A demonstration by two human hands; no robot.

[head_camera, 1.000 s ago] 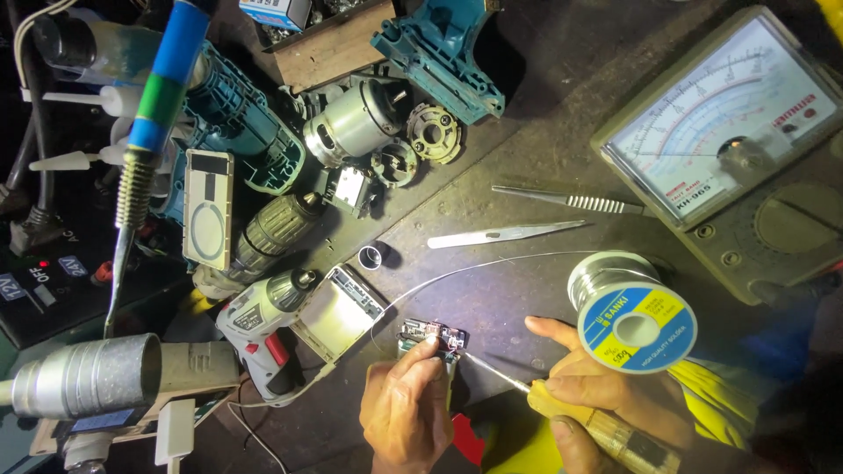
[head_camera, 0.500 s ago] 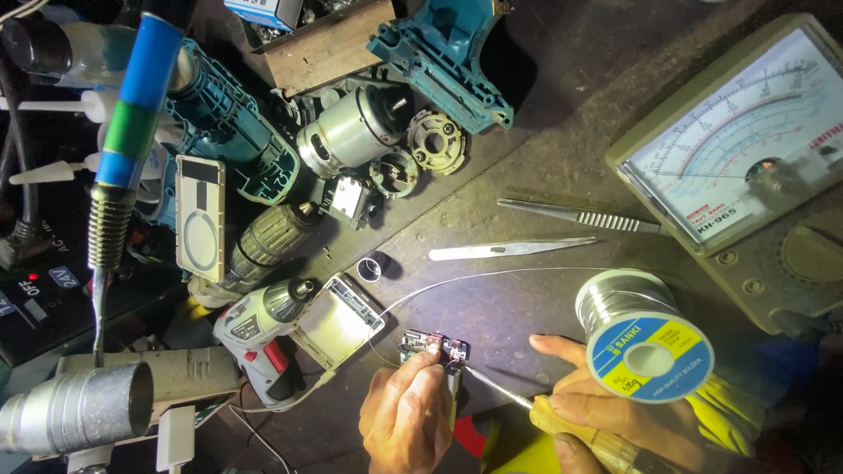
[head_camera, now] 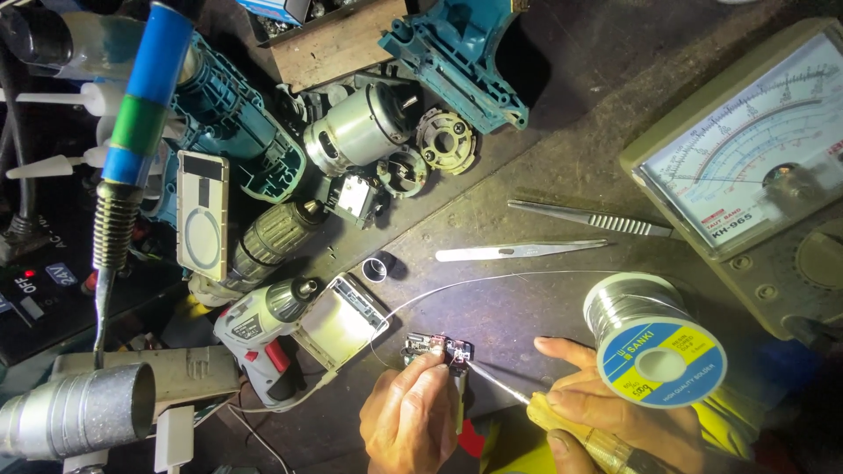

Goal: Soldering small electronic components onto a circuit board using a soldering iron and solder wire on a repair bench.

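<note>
The left hand (head_camera: 411, 421) pinches a small dark circuit board (head_camera: 436, 348) steady while the right hand (head_camera: 597, 412), at three o'clock, grips a yellow-handled metal probe (head_camera: 536, 405) whose tip touches it.

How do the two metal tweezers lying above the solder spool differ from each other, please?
The upper tweezers look darker and have a ribbed grip, with their far end beside the analog meter. The lower tweezers are brighter, smooth and flat. The upper pair slants down to the right; the lower pair lies nearly level. Both are slim, point left and rest untouched on the workbench.
</note>
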